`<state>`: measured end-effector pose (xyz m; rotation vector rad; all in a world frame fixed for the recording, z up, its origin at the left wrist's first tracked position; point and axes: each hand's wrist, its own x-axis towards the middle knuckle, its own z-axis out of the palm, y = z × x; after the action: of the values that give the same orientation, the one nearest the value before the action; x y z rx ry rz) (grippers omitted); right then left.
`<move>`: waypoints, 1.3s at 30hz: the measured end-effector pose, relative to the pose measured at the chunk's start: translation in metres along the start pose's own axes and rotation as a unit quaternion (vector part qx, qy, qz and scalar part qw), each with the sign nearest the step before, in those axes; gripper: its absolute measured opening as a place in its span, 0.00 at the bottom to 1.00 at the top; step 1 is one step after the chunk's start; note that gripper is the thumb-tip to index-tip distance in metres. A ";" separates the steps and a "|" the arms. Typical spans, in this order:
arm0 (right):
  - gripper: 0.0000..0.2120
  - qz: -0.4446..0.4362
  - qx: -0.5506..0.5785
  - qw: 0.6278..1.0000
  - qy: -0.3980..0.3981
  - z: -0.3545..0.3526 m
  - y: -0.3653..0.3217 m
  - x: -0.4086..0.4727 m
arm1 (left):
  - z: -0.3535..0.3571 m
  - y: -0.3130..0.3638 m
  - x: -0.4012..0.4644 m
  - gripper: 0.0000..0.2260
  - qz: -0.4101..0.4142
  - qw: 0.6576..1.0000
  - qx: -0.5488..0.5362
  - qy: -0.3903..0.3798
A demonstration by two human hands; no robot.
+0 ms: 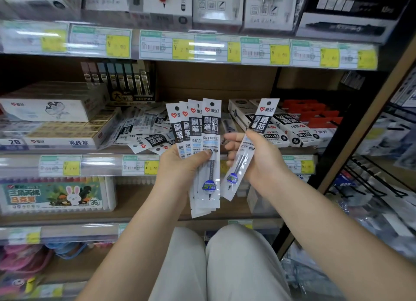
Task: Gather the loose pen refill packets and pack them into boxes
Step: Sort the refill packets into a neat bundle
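The person's knees (216, 262), in pale trousers, sit nearest the lens, and above them both bare forearms reach toward a stationery shelf (101, 153). The left hand (180, 163) is clamped on a fanned stack of refill packets (203, 143), thumb pressed across the front of the top one and fingers hidden behind; at least four overlap, upright, their hang-hole ends uppermost. The right hand (254, 156) pinches a single refill packet (252, 147) at mid-length, tilted with its top leaning right, just beside the fan but apart from it. More loose packets (146, 131) lie scattered on the shelf board behind the left hand, and white refill boxes (270, 125) lie to the right, behind the right hand; whether any is open I cannot tell. These packets look very light: thin glossy film sleeves around one slim, stiff refill each. The film is probably slick, so a stack may slide apart unless squeezed flat across its faces, as the left thumb does. Gripping over the printed card section, where the refill stiffens the sleeve, seems safest; the clear lower ends would likely flex and crumple.
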<state>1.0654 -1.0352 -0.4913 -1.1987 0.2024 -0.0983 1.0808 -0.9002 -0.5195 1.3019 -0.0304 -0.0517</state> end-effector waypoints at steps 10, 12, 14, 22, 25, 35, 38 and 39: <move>0.17 -0.032 -0.218 0.972 -0.086 -0.014 -0.009 -0.001 | 0.000 0.004 -0.003 0.08 0.006 1.000 -0.001 -0.013; 0.18 0.002 -0.169 0.981 -0.092 -0.013 -0.007 -0.002 | 0.001 0.004 -0.005 0.09 -0.019 0.998 -0.015 -0.053; 0.17 0.024 -0.123 0.986 -0.108 -0.012 -0.005 -0.003 | 0.001 0.004 -0.008 0.10 -0.029 0.995 -0.014 -0.092; 0.17 0.025 -0.108 0.988 -0.110 -0.017 0.003 -0.004 | 0.003 0.005 -0.011 0.08 -0.033 0.988 -0.028 -0.148; 0.12 -0.006 -0.103 0.989 -0.104 -0.016 0.005 -0.007 | 0.005 0.003 -0.011 0.08 -0.033 0.988 -0.031 -0.145; 0.09 -0.070 -0.051 0.996 0.000 -0.003 0.021 -0.009 | 0.014 -0.005 -0.013 0.09 -0.032 0.995 -0.039 -0.088; 0.06 -0.050 -0.027 0.998 -0.024 0.002 0.027 -0.009 | 0.016 -0.003 -0.012 0.09 -0.018 0.997 -0.047 -0.066; 0.06 -0.034 -0.016 0.999 -0.034 0.004 0.029 -0.009 | 0.016 -0.002 -0.012 0.09 -0.011 0.997 -0.047 -0.063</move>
<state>1.0564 -1.0194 -0.5164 -1.2390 0.1032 -0.1143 1.0684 -0.9159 -0.5171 1.2028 -0.1209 -0.1521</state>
